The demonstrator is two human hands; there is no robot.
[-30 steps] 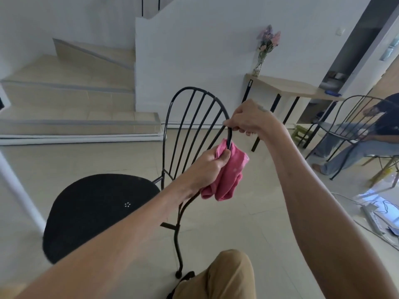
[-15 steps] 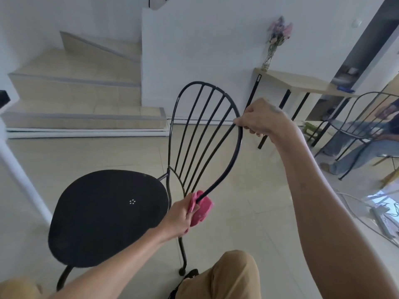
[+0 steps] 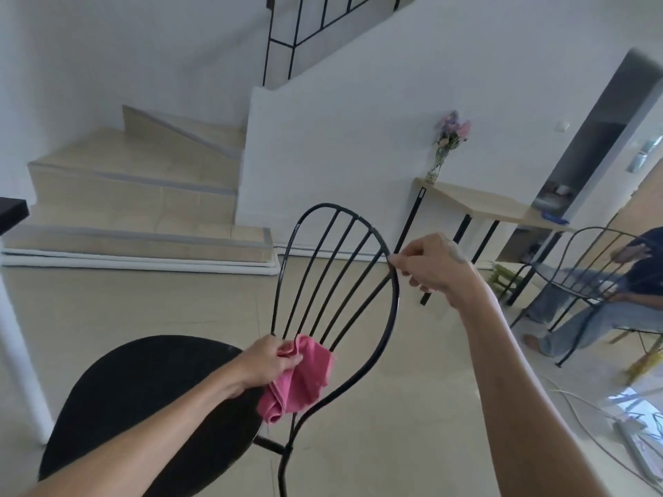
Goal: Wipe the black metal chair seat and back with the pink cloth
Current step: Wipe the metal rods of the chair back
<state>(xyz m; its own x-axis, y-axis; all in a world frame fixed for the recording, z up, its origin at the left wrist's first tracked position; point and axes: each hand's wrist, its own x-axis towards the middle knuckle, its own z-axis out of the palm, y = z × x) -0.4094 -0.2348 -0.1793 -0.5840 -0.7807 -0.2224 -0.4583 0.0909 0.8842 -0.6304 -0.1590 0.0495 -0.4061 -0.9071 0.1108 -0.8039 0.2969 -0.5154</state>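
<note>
We can't see the spoke bases, pink cloth (image 3: 301,378) covers them; chair (image 3: 143,389) legs run off bottom edge; seated person (image 3: 583,324) cropped at right.

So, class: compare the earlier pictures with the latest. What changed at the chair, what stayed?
The left hand slid the pink cloth down the outer rod of the chair back, from just under the right hand to the spokes' lower ends. The right hand kept holding the rod high up.
</note>
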